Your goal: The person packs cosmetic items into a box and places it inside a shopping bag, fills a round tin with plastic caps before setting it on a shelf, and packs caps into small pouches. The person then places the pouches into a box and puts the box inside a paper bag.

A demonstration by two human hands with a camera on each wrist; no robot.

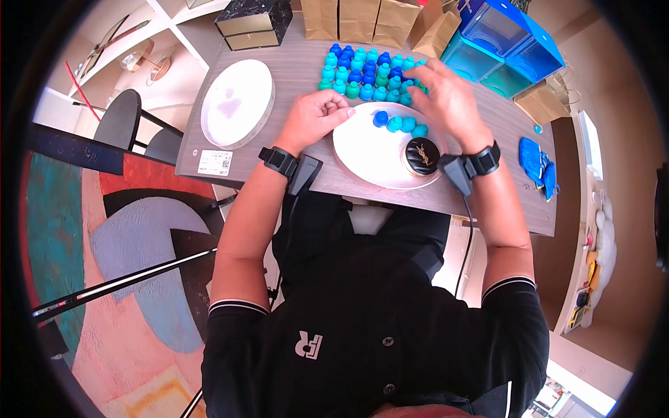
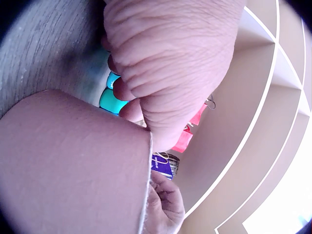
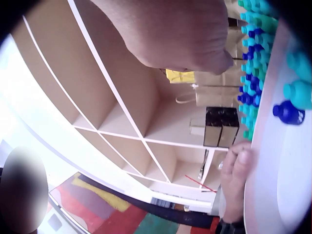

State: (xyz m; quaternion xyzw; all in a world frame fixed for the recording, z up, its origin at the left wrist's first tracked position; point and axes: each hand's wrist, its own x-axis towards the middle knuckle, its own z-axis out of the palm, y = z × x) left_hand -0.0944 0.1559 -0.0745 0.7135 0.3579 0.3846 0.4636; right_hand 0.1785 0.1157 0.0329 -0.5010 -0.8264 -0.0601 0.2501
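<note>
Rows of small blue, teal and green bottles (image 1: 367, 75) stand behind a round white tray (image 1: 362, 164). On the tray are a dark blue bottle (image 1: 380, 119), several light blue bottles (image 1: 394, 125) and a round black case (image 1: 421, 156) with a gold logo. The left hand (image 1: 312, 120) holds the tray's left rim, thumb at the edge, fingers curled; the right wrist view shows this hand (image 3: 236, 173) there too. Over the right end of the rows, the right hand (image 1: 451, 101) has its fingers parted and slightly bent. Its fingertips are hidden in the right wrist view.
A second round white tray (image 1: 237, 104) lies on the left, near a label card (image 1: 215, 162). Behind the bottles stand a black marbled box (image 1: 254, 24), paper bags (image 1: 357, 19) and blue drawers (image 1: 498, 42). A blue pouch (image 1: 533, 161) is at the right.
</note>
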